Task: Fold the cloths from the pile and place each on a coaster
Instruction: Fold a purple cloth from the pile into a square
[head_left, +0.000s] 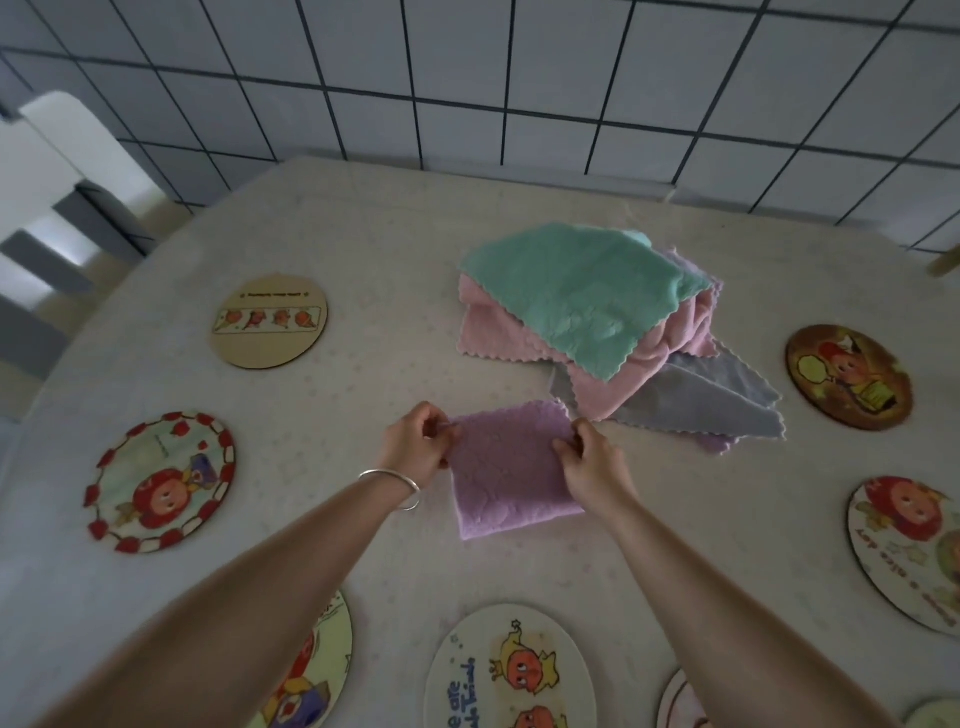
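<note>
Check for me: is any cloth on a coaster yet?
No; the purple cloth is held by both hands on the table, and every visible coaster is bare.

Five cloths (511, 467), eight coasters (270, 322), two hands (415, 441).

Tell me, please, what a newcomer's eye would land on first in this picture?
Probably the left hand and right hand pinching the far corners of a purple cloth at the table's centre. Just beyond lies the pile, a green cloth uppermost, with cartoon coasters ringed around.
</note>
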